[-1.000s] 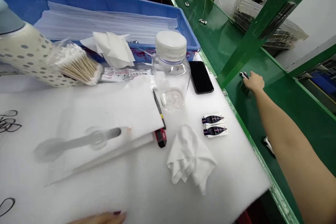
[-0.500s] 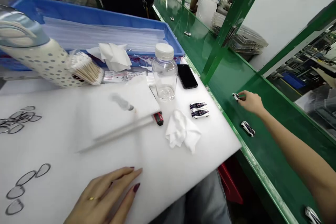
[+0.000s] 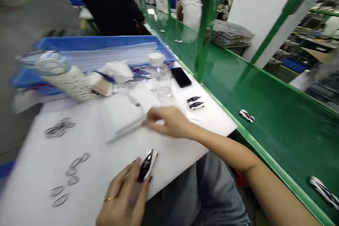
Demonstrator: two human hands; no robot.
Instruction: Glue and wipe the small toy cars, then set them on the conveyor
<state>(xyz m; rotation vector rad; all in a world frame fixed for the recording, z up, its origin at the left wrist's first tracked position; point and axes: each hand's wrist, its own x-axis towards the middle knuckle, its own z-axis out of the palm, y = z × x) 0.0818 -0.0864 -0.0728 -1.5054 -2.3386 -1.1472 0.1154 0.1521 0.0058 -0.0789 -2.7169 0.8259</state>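
Note:
My left hand pinches a white and dark toy car between thumb and fingers, just over the front of the white tabletop. My right hand reaches across to the middle of the table, its fingers curled around the near end of a long, thin, tweezers-like tool; that end is covered and blurred. Two more toy cars stand side by side to the right, beyond that hand. Left of both hands lie several dark rings, with a pile of similar rings farther back.
A clear bottle and a black phone stand at the back. A dotted flask, cotton swabs and a blue crate are behind. Along the right runs a green conveyor carrying cars such as this one. Co-workers sit farther off.
My right hand has moved from the conveyor to the tool on the table. The toy car it held there is now in my left hand. The camera view has shifted.

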